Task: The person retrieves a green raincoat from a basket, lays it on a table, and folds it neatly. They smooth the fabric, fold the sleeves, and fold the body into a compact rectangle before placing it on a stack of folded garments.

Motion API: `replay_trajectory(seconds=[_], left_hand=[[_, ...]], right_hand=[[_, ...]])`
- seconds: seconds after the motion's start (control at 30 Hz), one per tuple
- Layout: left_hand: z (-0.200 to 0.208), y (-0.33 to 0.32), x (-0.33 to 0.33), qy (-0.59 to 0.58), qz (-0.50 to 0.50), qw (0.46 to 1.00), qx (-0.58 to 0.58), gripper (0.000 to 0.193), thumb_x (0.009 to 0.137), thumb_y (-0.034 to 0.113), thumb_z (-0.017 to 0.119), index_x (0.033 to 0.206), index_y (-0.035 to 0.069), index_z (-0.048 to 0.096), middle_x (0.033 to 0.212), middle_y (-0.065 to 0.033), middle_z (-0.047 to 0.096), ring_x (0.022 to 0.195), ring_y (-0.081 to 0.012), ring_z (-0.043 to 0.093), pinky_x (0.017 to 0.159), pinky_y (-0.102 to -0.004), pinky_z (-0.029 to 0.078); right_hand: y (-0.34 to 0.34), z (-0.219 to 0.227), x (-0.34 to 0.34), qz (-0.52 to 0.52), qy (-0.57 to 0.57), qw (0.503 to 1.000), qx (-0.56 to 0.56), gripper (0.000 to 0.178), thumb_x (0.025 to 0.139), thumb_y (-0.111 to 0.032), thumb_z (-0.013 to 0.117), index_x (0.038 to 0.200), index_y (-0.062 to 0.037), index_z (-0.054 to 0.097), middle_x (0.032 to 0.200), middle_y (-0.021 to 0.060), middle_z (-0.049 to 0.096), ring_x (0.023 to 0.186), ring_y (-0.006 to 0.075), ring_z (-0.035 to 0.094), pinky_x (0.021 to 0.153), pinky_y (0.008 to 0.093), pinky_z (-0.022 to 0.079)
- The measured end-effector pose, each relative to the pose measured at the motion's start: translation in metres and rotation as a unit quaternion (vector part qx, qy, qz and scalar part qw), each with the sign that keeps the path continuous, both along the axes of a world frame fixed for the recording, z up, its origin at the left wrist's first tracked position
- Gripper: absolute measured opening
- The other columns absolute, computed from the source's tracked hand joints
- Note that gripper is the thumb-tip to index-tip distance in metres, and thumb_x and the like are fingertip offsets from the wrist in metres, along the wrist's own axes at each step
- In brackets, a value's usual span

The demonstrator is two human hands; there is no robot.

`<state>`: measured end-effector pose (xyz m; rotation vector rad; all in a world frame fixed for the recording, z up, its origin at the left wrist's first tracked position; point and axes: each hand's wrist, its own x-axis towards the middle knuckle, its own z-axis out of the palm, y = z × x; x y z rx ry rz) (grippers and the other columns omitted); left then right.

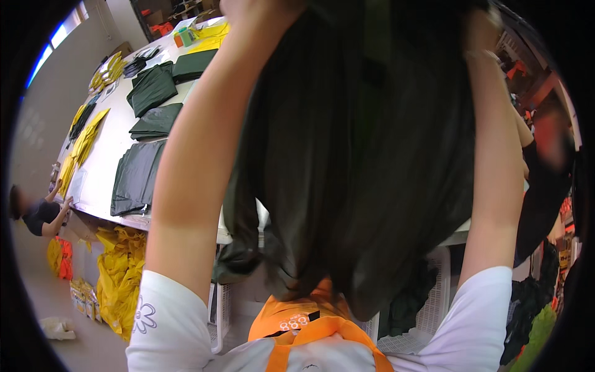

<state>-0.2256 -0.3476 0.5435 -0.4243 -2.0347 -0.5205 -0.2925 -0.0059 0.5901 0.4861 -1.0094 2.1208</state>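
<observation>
Fingers at frame top could not be judged; left hand (263, 5) and right hand (484, 30) apparently held up dark fabric (365, 149), the next move likely needing even tension.

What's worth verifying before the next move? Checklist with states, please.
1. Dark material raised between the forearms: ok.
2. Left hand grip: cannot tell, cut off by the upper edge.
3. Right hand grip: cannot tell, blurred.
4. View of the white table straight ahead: not ok, the material blocks it.
5. Nearest dark folded stack at left lying on the table: ok.
6. Material off the orange apron: cannot tell.
</observation>
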Motion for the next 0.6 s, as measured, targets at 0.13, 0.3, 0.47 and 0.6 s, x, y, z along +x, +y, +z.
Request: replay_trajectory(seconds=[0.13,0.3,0.47,0.6], left_hand=[[-0.096,0.019,-0.127,-0.046,-0.002,0.998,-0.034,0.064,0.082,0.051,0.059,0.128,0.007,0.050,0.121,-0.0219,0.057,0.112,-0.0367,0.055,0.092,-0.0494,0.043],[-0.339,-0.014,0.021,-0.348,0.050,0.917,-0.187,0.078,0.081,0.050,0.061,0.143,0.012,0.033,0.150,-0.0146,0.026,0.138,-0.0409,0.020,0.107,-0.0624,0.013],[-0.435,-0.018,0.060,-0.514,0.067,0.834,-0.192,0.081,0.078,0.051,0.063,0.145,0.017,0.031,0.154,-0.0098,0.018,0.141,-0.0379,0.013,0.109,-0.0607,0.010],[-0.461,-0.019,0.005,-0.479,0.113,0.853,-0.175,0.082,0.078,0.050,0.063,0.146,0.019,0.028,0.155,-0.0062,0.017,0.141,-0.0349,0.014,0.108,-0.0614,0.013]], right_hand=[[0.035,-0.141,-0.102,-0.216,-0.050,0.732,0.644,0.040,0.086,-0.035,0.059,0.108,-0.0015,0.058,0.090,0.0169,0.063,0.084,0.0301,0.061,0.077,0.0384,0.049],[-0.088,-0.356,0.131,-0.001,-0.246,0.533,0.810,0.072,0.085,-0.037,0.059,0.141,-0.0024,0.030,0.145,0.0306,0.022,0.134,0.0485,0.021,0.109,0.0559,0.019],[-0.096,-0.471,0.181,0.034,-0.377,0.526,0.762,0.078,0.083,-0.047,0.061,0.145,-0.0142,0.027,0.152,0.0204,0.015,0.140,0.0422,0.010,0.110,0.0576,0.010],[-0.087,-0.493,0.116,-0.010,-0.321,0.569,0.757,0.075,0.081,-0.043,0.064,0.143,-0.0164,0.032,0.152,0.0170,0.016,0.140,0.0379,0.012,0.111,0.0541,0.012]])
